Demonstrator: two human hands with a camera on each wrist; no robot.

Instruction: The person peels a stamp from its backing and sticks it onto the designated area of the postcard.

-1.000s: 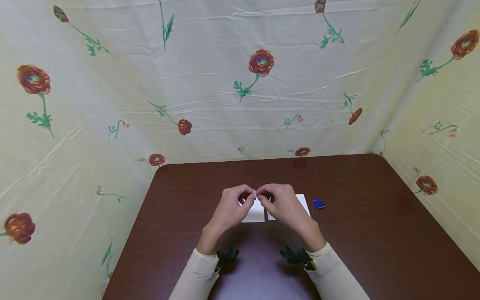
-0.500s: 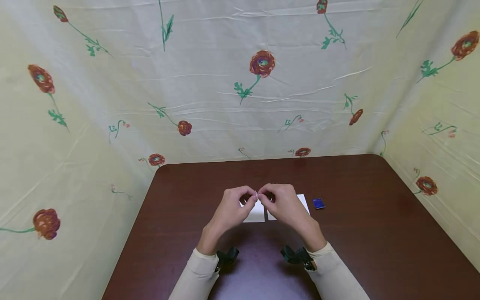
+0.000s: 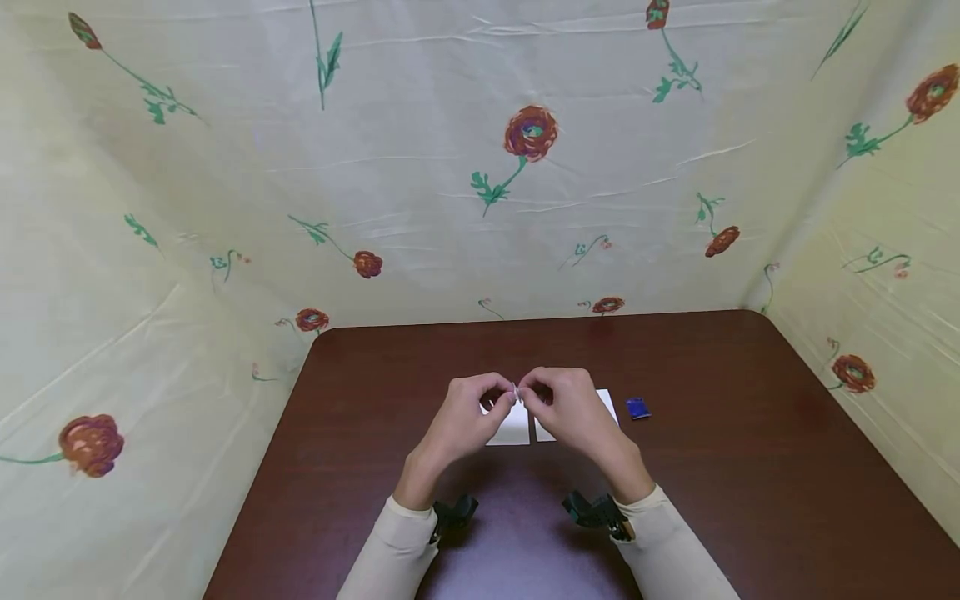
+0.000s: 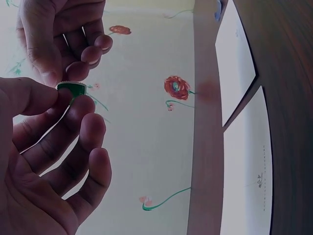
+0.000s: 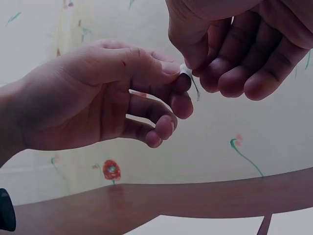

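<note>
My left hand (image 3: 467,410) and right hand (image 3: 564,405) meet fingertip to fingertip above the table. Between them, both pinch a small thin piece (image 4: 73,89), green on one face with a pale edge, and bent into a curve. The right wrist view shows its whitish side at the left thumb, with a narrow strip (image 5: 196,89) hanging down beside it. Its exact kind I cannot tell. Below the hands lie two white cards, the left card (image 3: 508,428) and the right card (image 3: 605,402), partly hidden by the hands. Small print shows on them in the left wrist view.
To the right of the cards, a small flat blue piece (image 3: 637,407) lies on the dark brown table (image 3: 720,467). A pale cloth (image 3: 420,108) printed with red flowers hangs behind and on both sides of the table.
Both hands have shifted very slightly right while keeping their pinch, and a little of the pale piece shows between the fingertips. The cards and blue piece stay in place.
</note>
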